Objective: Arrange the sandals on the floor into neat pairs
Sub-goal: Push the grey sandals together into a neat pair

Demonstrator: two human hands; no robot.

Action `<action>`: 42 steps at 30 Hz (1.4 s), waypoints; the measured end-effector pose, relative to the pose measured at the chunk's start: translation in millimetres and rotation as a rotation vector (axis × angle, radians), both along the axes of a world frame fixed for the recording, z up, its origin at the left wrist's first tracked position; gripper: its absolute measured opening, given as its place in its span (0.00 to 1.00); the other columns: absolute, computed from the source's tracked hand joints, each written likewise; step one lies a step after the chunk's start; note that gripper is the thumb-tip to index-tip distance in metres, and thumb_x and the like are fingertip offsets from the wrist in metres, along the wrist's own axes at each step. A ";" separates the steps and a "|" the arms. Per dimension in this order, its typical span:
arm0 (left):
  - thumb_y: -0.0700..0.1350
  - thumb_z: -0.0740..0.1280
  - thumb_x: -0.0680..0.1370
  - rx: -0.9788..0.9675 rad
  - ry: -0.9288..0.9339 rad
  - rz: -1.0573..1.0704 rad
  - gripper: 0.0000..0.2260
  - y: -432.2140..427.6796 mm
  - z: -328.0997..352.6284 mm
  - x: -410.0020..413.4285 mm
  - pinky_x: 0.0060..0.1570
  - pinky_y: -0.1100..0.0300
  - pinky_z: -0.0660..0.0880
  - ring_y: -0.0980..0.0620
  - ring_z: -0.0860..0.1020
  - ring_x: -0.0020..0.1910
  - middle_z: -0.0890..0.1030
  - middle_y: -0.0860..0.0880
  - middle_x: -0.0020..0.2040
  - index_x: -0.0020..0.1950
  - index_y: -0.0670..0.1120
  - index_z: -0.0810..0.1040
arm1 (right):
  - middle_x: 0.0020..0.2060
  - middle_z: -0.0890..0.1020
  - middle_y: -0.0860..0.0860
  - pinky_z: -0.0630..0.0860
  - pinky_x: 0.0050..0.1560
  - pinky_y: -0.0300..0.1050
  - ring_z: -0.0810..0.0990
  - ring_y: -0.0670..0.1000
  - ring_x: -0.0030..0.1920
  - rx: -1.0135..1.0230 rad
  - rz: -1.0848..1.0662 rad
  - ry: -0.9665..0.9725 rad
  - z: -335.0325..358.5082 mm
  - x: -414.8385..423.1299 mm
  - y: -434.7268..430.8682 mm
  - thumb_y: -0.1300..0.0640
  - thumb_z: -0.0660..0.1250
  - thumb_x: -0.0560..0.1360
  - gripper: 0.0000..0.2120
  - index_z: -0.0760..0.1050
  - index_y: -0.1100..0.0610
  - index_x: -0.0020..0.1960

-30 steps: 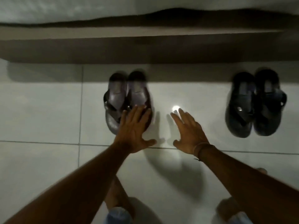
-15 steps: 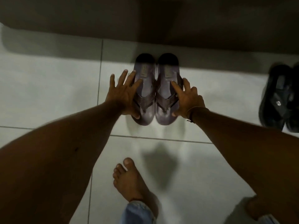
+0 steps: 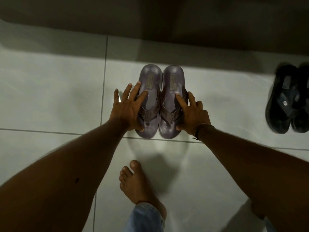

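Observation:
Two brown thong sandals lie side by side, touching, on the pale tiled floor, heels pointing away from me. My left hand (image 3: 127,108) presses the outer side of the left brown sandal (image 3: 151,81), fingers spread over its edge, thumb at its near end. My right hand (image 3: 192,113) clasps the outer side of the right brown sandal (image 3: 173,77) the same way. A pair of black sandals (image 3: 284,97) lies together at the right edge, partly cut off by the frame.
A dark low ledge or furniture base (image 3: 150,17) runs along the far side, casting shadow onto the floor. My bare foot (image 3: 137,185) stands on the tile just behind the brown pair. Grout lines cross the floor (image 3: 50,97).
Both hands went from hovering near the brown pair to pressing it from either side. The sandals now lie straight and parallel. My view moved closer and right foot stepped forward.

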State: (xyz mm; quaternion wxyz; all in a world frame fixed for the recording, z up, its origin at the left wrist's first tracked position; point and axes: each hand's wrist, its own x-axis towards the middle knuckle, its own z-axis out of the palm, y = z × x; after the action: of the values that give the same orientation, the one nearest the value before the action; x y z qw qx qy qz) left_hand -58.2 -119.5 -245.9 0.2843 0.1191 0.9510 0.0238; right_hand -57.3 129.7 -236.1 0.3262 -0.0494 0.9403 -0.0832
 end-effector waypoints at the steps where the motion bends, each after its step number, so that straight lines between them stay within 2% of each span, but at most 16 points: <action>1: 0.73 0.78 0.60 0.003 0.000 0.001 0.65 -0.5 -0.6 2.0 0.79 0.28 0.45 0.38 0.41 0.84 0.40 0.44 0.86 0.85 0.55 0.42 | 0.81 0.49 0.57 0.75 0.63 0.64 0.64 0.66 0.73 -0.003 -0.001 -0.002 0.1 1.5 0.0 0.48 0.83 0.62 0.62 0.45 0.41 0.83; 13: 0.76 0.75 0.60 -0.001 0.002 -0.005 0.66 -3.6 -4.7 4.1 0.78 0.27 0.43 0.37 0.40 0.84 0.39 0.44 0.86 0.85 0.55 0.40 | 0.81 0.48 0.57 0.76 0.63 0.63 0.64 0.66 0.73 -0.015 0.026 0.012 -6.4 1.7 1.8 0.47 0.84 0.62 0.63 0.43 0.41 0.83; 19: 0.79 0.74 0.56 -0.005 -0.021 -0.018 0.72 3.5 13.5 0.6 0.78 0.27 0.42 0.38 0.36 0.83 0.36 0.44 0.85 0.84 0.54 0.35 | 0.83 0.39 0.59 0.77 0.60 0.64 0.68 0.69 0.71 -0.100 -0.034 0.005 11.3 12.6 18.7 0.43 0.86 0.57 0.74 0.34 0.43 0.82; 22: 0.78 0.75 0.54 0.022 -0.042 -0.053 0.74 24.3 33.3 -3.0 0.78 0.27 0.41 0.37 0.36 0.83 0.35 0.43 0.85 0.83 0.52 0.34 | 0.83 0.37 0.56 0.77 0.62 0.66 0.64 0.68 0.74 -0.079 -0.034 -0.033 32.0 29.6 61.2 0.41 0.86 0.54 0.77 0.30 0.41 0.81; 26: 0.78 0.74 0.56 0.103 -0.029 -0.107 0.72 98.8 50.4 -6.1 0.78 0.27 0.42 0.37 0.37 0.83 0.36 0.43 0.85 0.84 0.52 0.34 | 0.83 0.37 0.51 0.72 0.69 0.66 0.57 0.64 0.79 0.018 -0.098 -0.062 53.7 44.8 161.8 0.39 0.86 0.54 0.77 0.28 0.38 0.79; 30: 0.80 0.72 0.57 0.158 -0.082 -0.088 0.71 215.0 49.3 -20.9 0.78 0.30 0.37 0.41 0.33 0.83 0.32 0.47 0.84 0.83 0.53 0.32 | 0.83 0.46 0.54 0.58 0.76 0.72 0.49 0.66 0.81 0.160 -0.171 0.014 66.3 36.3 284.2 0.34 0.84 0.52 0.75 0.36 0.41 0.82; 32: 0.80 0.71 0.57 0.183 -0.099 -0.110 0.70 280.1 46.3 -29.1 0.78 0.29 0.38 0.42 0.33 0.83 0.32 0.48 0.85 0.83 0.53 0.33 | 0.83 0.48 0.55 0.56 0.76 0.72 0.48 0.66 0.80 0.207 -0.215 0.054 68.5 28.5 347.3 0.34 0.84 0.50 0.75 0.39 0.41 0.83; 36: 0.79 0.73 0.58 0.219 -0.089 -0.143 0.70 393.8 40.6 -44.1 0.79 0.30 0.40 0.42 0.34 0.83 0.34 0.48 0.85 0.84 0.52 0.35 | 0.83 0.47 0.54 0.54 0.76 0.72 0.45 0.65 0.81 0.225 -0.297 0.097 63.4 7.8 447.3 0.33 0.84 0.49 0.75 0.39 0.40 0.82; 39: 0.78 0.74 0.59 0.226 -0.063 -0.152 0.69 460.7 32.5 -57.2 0.79 0.30 0.42 0.42 0.35 0.84 0.35 0.47 0.85 0.84 0.53 0.37 | 0.83 0.42 0.52 0.55 0.74 0.72 0.44 0.65 0.81 0.158 -0.338 0.060 54.2 -15.2 500.7 0.36 0.86 0.47 0.76 0.38 0.36 0.81; 42: 0.76 0.76 0.58 0.225 -0.047 -0.148 0.68 505.4 23.9 -71.1 0.79 0.30 0.41 0.41 0.37 0.84 0.37 0.47 0.86 0.85 0.55 0.40 | 0.83 0.40 0.52 0.58 0.74 0.69 0.48 0.67 0.81 0.050 -0.318 -0.010 42.3 -37.7 531.8 0.42 0.87 0.49 0.75 0.39 0.33 0.80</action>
State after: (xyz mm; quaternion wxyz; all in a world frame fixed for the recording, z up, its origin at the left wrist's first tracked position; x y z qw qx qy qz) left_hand -129.3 385.9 -222.0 0.2922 0.2197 0.9240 0.1122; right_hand -95.0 661.5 -193.8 0.3146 0.1085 0.9365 -0.1106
